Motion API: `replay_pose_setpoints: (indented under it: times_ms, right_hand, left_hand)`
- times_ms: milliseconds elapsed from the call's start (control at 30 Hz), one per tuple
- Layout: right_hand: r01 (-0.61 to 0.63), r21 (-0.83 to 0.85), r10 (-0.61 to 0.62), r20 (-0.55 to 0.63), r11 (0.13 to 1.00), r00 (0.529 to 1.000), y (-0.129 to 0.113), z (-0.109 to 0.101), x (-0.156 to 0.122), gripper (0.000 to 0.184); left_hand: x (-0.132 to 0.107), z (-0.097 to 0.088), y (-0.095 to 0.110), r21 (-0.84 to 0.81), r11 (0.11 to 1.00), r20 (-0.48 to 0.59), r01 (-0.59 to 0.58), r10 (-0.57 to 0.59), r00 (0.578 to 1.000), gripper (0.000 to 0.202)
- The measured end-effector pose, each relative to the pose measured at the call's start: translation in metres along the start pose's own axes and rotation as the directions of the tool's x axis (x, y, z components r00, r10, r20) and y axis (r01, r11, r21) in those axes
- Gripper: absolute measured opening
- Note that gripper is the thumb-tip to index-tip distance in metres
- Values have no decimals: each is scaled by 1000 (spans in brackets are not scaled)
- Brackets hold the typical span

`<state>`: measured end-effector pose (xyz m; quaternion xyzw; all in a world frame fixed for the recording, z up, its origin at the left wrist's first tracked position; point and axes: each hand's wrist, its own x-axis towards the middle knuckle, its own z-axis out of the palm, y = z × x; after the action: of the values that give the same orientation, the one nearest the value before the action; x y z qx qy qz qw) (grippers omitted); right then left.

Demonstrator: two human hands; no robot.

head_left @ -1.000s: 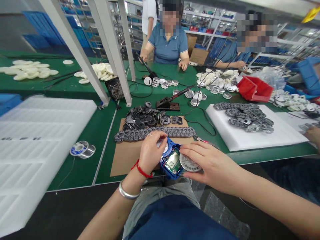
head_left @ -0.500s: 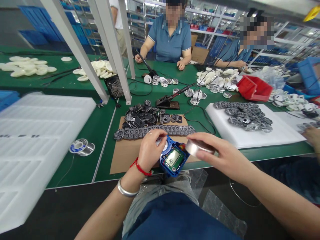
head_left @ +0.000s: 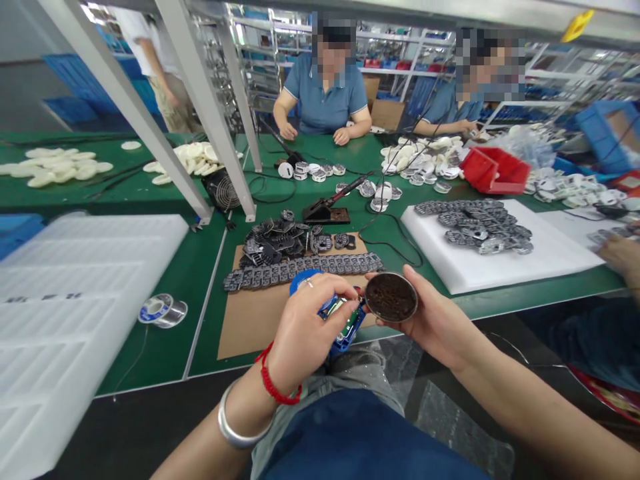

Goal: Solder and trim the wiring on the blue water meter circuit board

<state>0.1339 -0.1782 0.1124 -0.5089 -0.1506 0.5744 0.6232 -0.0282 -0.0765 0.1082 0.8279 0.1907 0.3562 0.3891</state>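
Observation:
A round metal tin (head_left: 391, 297), with a dark brown, rosin-like mass inside, rests in my right hand (head_left: 440, 323), its open face turned up toward me. My left hand (head_left: 311, 321) reaches over a blue-cased device (head_left: 344, 340) with a green circuit board, at the table's front edge. Thumb and fingers of that hand come together beside the tin's left rim; what they pinch, if anything, is hidden. A blue round part (head_left: 301, 280) shows behind my left hand. Most of the device's display is covered by my fingers.
Beyond my hands lie a row of grey round-ended boards (head_left: 300, 269) and a dark heap of parts (head_left: 273, 240) on cardboard (head_left: 240, 333). A soldering iron (head_left: 345, 193) sits in its stand. Left is a solder spool (head_left: 163, 311); right, a white foam block (head_left: 460, 277). Co-workers sit opposite.
My right hand has turned the tin from edge-on to open face up. My left hand has moved right and down, over the device's display toward the tin.

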Motion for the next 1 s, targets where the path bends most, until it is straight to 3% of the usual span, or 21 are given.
replay_pose_setpoints:
  times_ms: [333,433,567,733,1000]
  right_hand:
    - [165,-30,-164,38,986,986,11,1,-4,34]
    - [246,-166,-240,56,955,969,14,-2,-4,38]
    - [399,-432,-413,65,809,908,14,-4,-6,40]
    - [430,-577,-487,62,694,871,12,4,-12,44]
    - [446,-579,-511,57,683,857,17,9,-10,44]
  left_hand:
    - [0,20,5,144,986,-28,-89,94,995,6]
    - [-1,22,8,214,971,-10,-110,114,993,7]
    - [-1,25,9,329,933,19,-147,149,989,7]
    - [-1,32,8,390,900,22,-193,201,979,8]
    - [0,37,11,358,912,-29,-202,227,974,11]
